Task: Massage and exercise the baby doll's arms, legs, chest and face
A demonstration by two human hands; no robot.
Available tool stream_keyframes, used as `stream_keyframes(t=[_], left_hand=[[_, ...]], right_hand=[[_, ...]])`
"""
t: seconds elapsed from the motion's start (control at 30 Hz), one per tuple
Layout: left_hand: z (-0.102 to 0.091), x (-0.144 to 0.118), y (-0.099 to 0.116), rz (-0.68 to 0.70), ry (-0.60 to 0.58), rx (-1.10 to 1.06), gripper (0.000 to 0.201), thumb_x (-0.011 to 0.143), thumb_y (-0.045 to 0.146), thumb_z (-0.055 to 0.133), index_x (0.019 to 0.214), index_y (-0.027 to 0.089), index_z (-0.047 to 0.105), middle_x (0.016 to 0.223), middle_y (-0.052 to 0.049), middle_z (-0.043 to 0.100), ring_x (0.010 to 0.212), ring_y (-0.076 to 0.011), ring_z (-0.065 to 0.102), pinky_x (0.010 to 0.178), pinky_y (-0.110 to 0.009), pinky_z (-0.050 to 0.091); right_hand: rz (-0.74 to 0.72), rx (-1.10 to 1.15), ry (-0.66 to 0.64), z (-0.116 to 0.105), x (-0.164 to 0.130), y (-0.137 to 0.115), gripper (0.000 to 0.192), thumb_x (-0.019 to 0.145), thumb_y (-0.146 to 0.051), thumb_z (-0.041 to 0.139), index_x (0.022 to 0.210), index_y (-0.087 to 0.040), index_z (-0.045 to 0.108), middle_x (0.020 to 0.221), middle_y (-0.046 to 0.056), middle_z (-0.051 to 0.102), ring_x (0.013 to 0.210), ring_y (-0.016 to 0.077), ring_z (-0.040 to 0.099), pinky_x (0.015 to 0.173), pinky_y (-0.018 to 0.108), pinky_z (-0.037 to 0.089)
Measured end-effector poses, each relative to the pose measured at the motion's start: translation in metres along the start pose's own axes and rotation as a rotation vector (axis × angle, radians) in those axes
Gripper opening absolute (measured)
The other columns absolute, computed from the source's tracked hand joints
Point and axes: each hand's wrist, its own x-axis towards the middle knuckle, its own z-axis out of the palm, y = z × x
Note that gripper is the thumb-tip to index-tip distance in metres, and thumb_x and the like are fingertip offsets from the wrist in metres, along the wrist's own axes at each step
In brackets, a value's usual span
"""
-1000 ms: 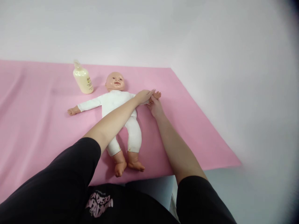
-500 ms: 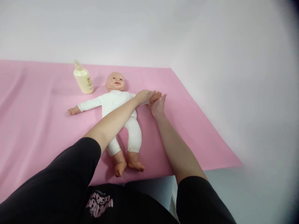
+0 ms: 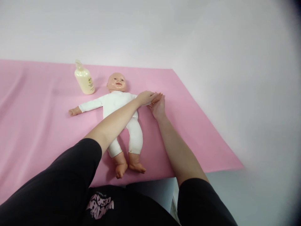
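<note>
The left hand (image 3: 145, 97) lies flat, fingers straight and together, on top of the outstretched arm of the plastic baby doll in a white cloth suit (image 3: 118, 108), gripping nothing. The right hand (image 3: 158, 107) rests open just at five o'clock of it, fingertips touching the doll's small hand. The doll lies face up on the pink sheet (image 3: 35, 125). A cream lotion bottle (image 3: 84, 80) stands at ten o'clock from the doll's head.

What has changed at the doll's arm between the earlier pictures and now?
The right hand, whose fingers opened away from the doll's hand half a second ago, has closed back against it. The left hand stays laid on the doll's forearm. The doll and the lotion bottle have not moved on the pink sheet.
</note>
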Motion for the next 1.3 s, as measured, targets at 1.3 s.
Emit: stream_keyframes(t=[1.3], left_hand=[[0.000,0.000,0.002,-0.002,0.008,0.010,0.064,0.109,0.044,0.026,0.094,0.010,0.078,0.092,-0.014,0.076,0.082,-0.0208,0.066,0.078,-0.031,0.045]], right_hand=[[-0.017,-0.011,-0.029,-0.006,0.007,0.006,0.080,0.078,-0.094,0.042,0.129,-0.035,0.063,0.142,0.007,0.064,0.125,0.0320,0.064,0.088,0.049,0.060]])
